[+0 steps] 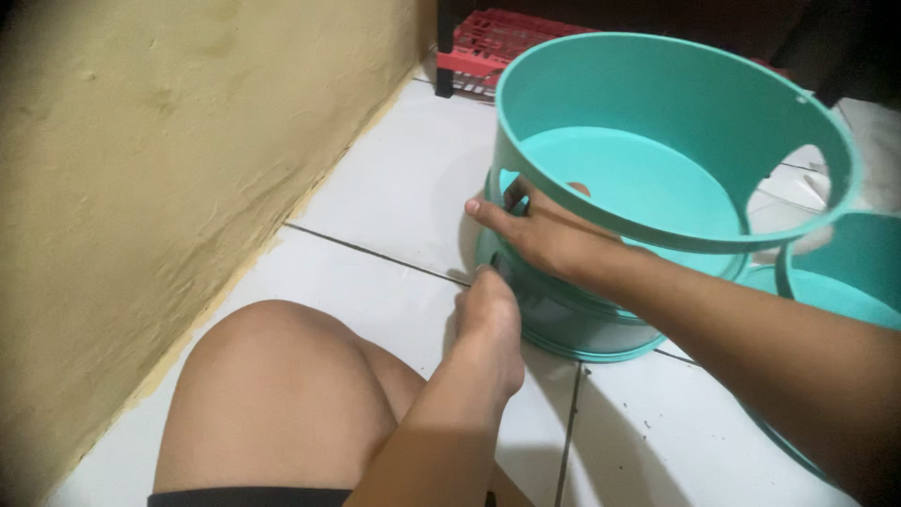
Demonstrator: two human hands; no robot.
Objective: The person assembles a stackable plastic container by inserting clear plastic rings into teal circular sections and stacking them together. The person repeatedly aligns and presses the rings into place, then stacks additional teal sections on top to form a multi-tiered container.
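Note:
A round teal plastic tub section (pixel 657 75) with a large cut-out in its right wall sits on top of a second teal ring (pixel 572 324) on the white tiled floor. My right hand (pixel 535 230) grips the near-left wall of the upper section, fingers hooked through a small opening there. My left hand (pixel 488 314) is below it, fingers closed and pressed against the side of the lower ring; what its fingertips hold is hidden. My bare knee (pixel 272 385) is bent at the lower left.
A yellow wall (pixel 141 188) runs along the left. Another teal tub piece (pixel 845 272) lies at the right edge. A red plastic crate (pixel 497 42) stands at the back under dark furniture. White floor tiles (pixel 404 178) lie between wall and tub.

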